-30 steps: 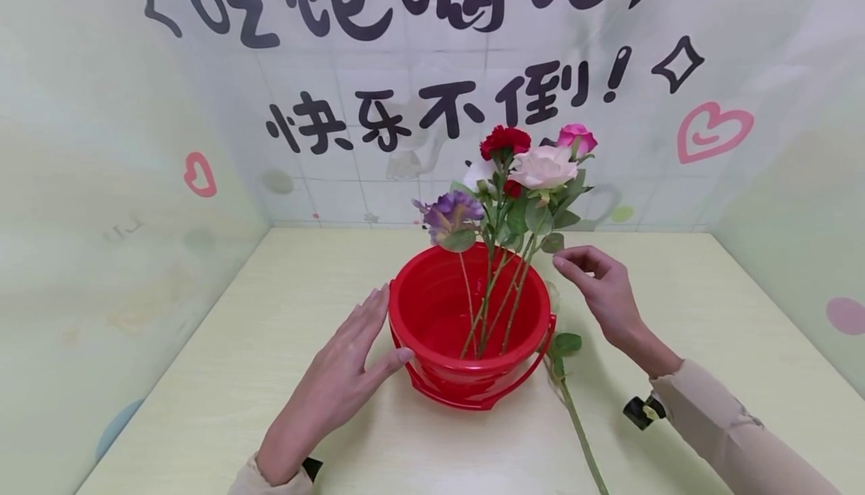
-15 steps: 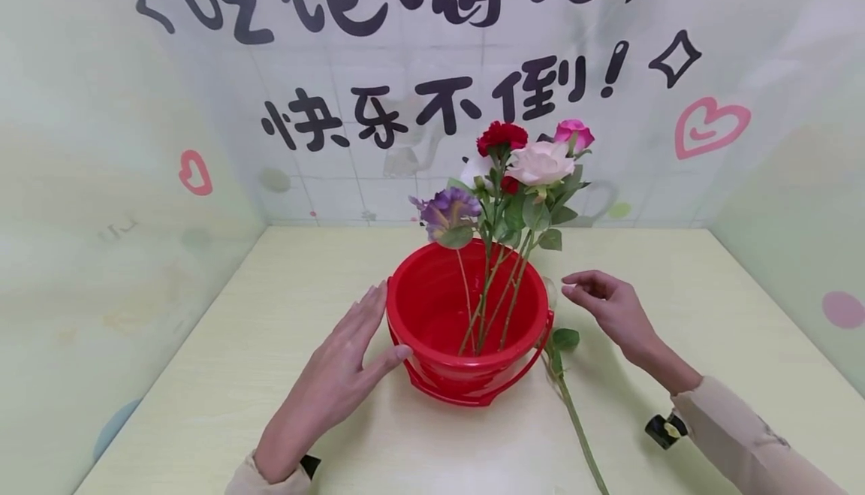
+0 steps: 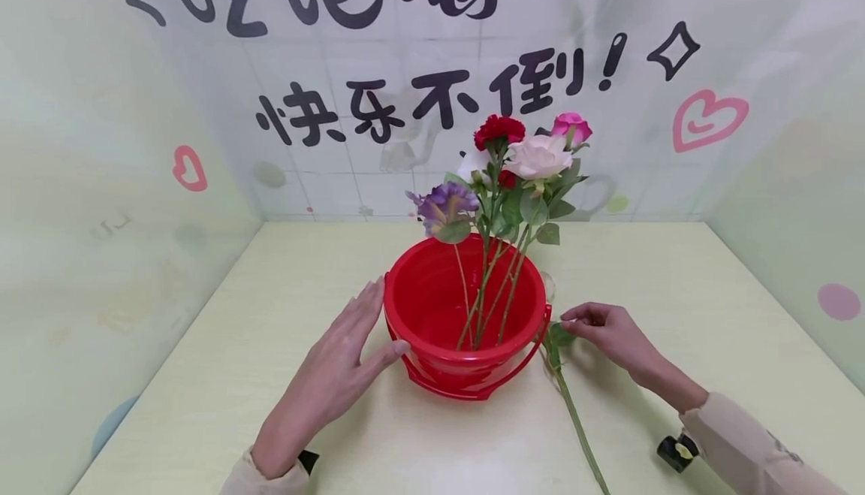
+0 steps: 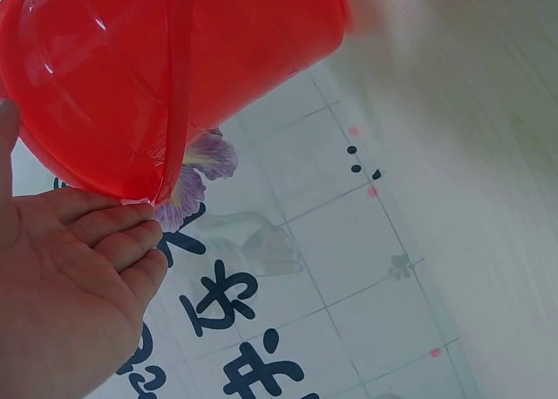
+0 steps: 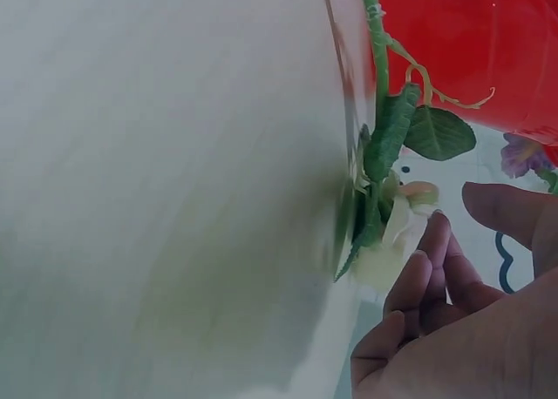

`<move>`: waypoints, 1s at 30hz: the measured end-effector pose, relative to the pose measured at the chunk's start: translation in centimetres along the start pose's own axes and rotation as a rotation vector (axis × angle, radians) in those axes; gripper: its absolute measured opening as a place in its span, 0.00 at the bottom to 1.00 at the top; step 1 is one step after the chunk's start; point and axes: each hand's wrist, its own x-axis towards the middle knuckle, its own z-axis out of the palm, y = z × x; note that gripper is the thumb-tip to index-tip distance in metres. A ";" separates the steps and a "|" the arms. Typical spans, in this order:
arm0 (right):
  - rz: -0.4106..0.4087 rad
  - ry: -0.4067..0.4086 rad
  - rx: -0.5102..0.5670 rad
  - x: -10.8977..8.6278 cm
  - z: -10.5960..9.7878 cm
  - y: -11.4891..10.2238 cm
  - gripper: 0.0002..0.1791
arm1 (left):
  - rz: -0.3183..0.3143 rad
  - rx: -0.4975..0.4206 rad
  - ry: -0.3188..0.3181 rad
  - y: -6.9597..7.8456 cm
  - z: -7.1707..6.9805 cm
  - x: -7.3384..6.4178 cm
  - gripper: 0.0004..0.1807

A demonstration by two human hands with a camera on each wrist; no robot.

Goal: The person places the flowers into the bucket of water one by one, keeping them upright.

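Note:
A red plastic bucket (image 3: 446,378) stands on the table holding several artificial flowers: a purple bloom (image 3: 444,203), a red carnation (image 3: 500,132), a pale pink rose (image 3: 538,157) and a magenta rose (image 3: 573,127) among them. My left hand (image 3: 331,378) rests along the bucket's left rim, fingers straight and thumb at the front. To the bucket's right lies a long-stemmed flower (image 3: 574,416); its creamy white head (image 5: 384,255) shows in the right wrist view. Close by its leaves is my right hand (image 3: 618,337), thumb and fingertips apart, holding nothing.
Behind the table (image 3: 284,285) stands a whitish backdrop (image 3: 324,202) with black lettering and pink hearts. Pale side walls (image 3: 797,202) bound the table left and right. The bucket's red handle (image 3: 520,375) hangs down along its front right.
My right hand has come down from beside the upright flowers' leaves to the lying flower. My left hand has stayed on the bucket. The head view has shifted slightly.

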 end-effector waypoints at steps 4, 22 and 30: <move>0.041 -0.019 -0.017 -0.4 0.0 0.4 0.13 | 0.014 -0.001 0.002 -0.1 0.0 0.0 0.48; 0.091 -0.098 -0.045 -1.2 1.1 0.6 0.10 | 0.005 0.002 -0.002 -0.1 0.1 0.0 0.49; 0.075 -0.090 -0.068 -1.1 2.1 0.4 0.09 | 0.009 -0.008 0.000 -0.2 0.1 -0.1 0.49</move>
